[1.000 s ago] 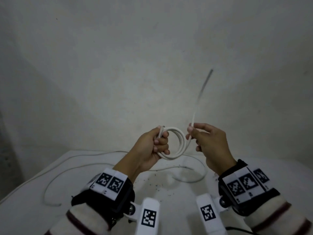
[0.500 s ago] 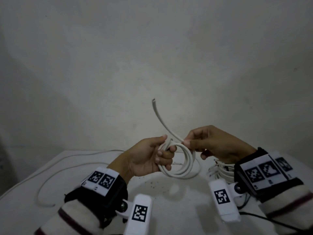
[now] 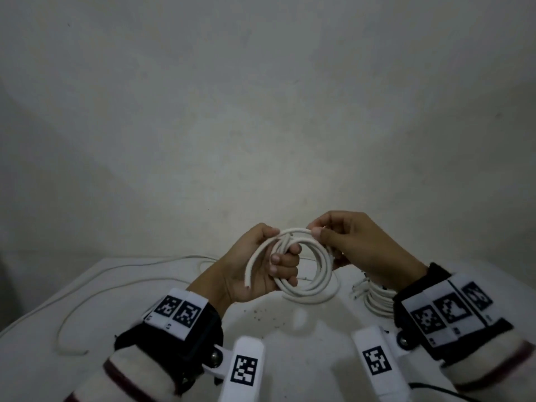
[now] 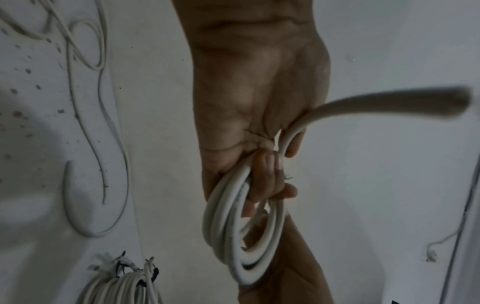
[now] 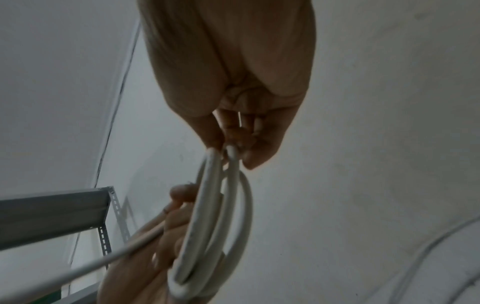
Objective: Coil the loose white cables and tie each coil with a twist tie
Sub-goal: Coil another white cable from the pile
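Cable coil (image 3: 301,265) upright between both hands, loose end (image 3: 249,281) pointing down.

the cable (image 3: 301,288) looks like smooth, matt white plastic. the surface (image 3: 87,297) is matt white and speckled. the shelf (image 5: 52,214) is grey painted metal.

left hand (image 3: 255,268) apparently fisted, right hand (image 3: 356,242) pinching
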